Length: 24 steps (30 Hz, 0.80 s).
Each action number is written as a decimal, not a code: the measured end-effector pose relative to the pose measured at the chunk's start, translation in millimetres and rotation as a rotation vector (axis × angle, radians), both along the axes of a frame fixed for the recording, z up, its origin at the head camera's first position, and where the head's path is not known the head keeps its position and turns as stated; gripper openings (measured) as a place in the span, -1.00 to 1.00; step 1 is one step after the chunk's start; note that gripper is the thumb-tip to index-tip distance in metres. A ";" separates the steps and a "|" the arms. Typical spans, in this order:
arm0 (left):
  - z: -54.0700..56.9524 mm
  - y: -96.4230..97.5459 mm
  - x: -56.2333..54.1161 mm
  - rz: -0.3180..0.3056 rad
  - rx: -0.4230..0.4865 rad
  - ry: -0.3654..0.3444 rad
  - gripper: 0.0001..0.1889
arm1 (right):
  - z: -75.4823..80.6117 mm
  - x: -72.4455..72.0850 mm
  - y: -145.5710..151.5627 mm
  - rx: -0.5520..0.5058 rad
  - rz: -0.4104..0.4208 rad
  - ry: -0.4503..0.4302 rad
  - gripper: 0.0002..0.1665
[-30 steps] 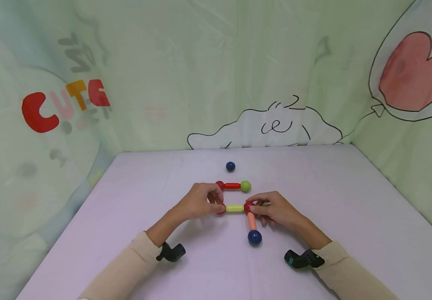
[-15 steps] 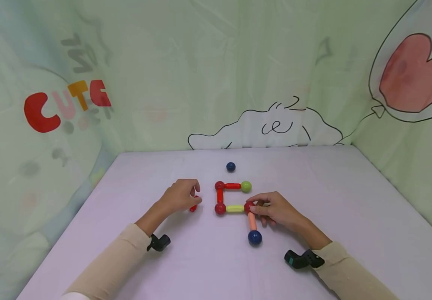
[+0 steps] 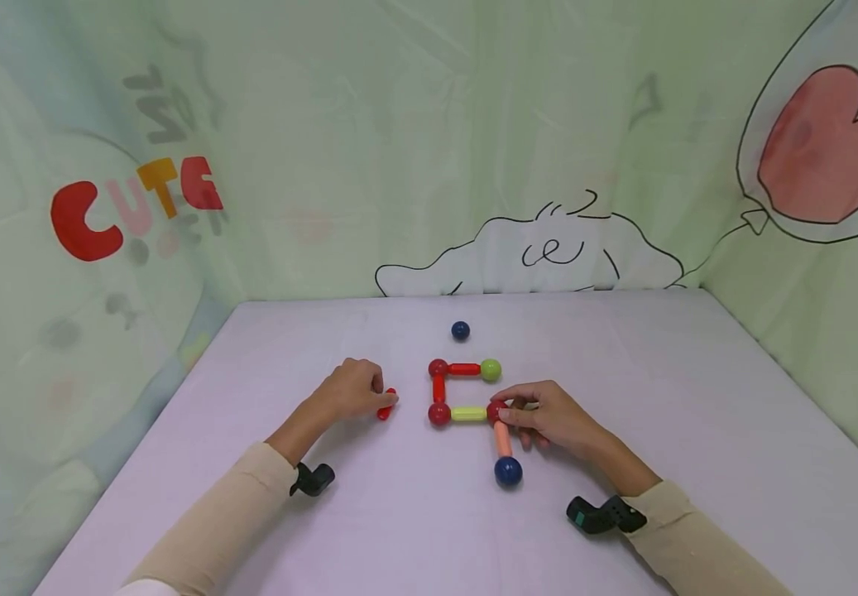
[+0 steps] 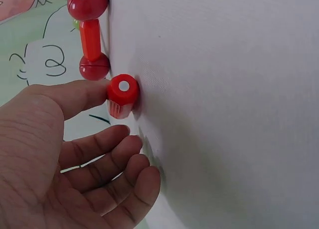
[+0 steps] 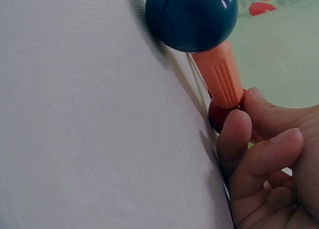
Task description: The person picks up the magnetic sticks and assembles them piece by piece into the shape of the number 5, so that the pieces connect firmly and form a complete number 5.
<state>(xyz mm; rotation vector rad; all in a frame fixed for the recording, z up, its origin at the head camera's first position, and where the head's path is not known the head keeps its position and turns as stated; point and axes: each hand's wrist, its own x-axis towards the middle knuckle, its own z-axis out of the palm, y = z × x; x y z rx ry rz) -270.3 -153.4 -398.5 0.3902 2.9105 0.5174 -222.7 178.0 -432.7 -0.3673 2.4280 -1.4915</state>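
Observation:
In the head view, my left hand (image 3: 347, 391) is at a loose red rod (image 3: 387, 404) left of a ball-and-rod toy build. The left wrist view shows the thumb touching this red rod (image 4: 122, 94), the other fingers loosely bent and apart from it. My right hand (image 3: 548, 414) pinches a red ball (image 3: 495, 411) at the build's right corner. From that ball a yellow rod (image 3: 468, 414) runs left to another red ball (image 3: 439, 414), and an orange rod (image 5: 219, 74) leads to a dark blue ball (image 5: 192, 17) nearer me.
From the left corner a red rod (image 3: 439, 389) goes back to a third red ball (image 3: 438, 367); another red rod (image 3: 464, 369) joins that to a green ball (image 3: 491, 369). A loose dark blue ball (image 3: 460, 330) lies farther back on the white-covered table (image 3: 622, 348). Printed curtains (image 3: 429, 149) surround it.
My left hand has let go of the build's left corner and moved left to the loose red rod. My right hand stays on its red ball.

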 end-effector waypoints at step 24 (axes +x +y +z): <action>5.3 6.7 8.4 -0.060 0.186 -0.030 -0.89 | -2.3 -0.4 -1.9 0.024 -0.028 0.010 -0.58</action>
